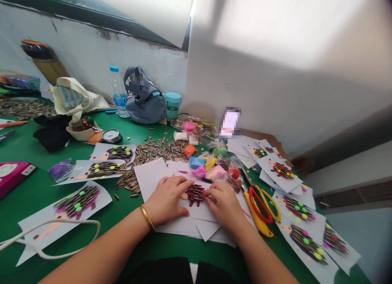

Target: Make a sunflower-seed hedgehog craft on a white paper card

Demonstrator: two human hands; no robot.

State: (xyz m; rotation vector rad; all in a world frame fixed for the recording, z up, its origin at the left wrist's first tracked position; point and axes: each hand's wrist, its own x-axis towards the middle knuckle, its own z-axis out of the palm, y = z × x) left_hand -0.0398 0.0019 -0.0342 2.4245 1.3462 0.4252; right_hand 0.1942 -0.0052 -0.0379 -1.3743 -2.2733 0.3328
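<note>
A small hedgehog picture [195, 193], made of dark clay with striped sunflower seeds as spines, lies on white paper [196, 214] in front of me. My left hand [168, 197], with a gold bangle on its wrist, rests on the paper to the left, fingers stretched toward the hedgehog's head. At the hedgehog's right edge, my right hand [222, 202] has its fingertips drawn together against the seeds. Whatever is between those fingertips is hidden. Behind my hands lies a heap of loose sunflower seeds [159, 150], beside bagged coloured clay [197, 163].
Red-handled scissors [259, 206], yellow-handled scissors [271, 202] and a yellow cutter [259, 218] lie right of my right hand. Finished hedgehog cards [303, 243] line both sides. A white cable [61, 255] loops at left. A phone [230, 123] leans against the wall.
</note>
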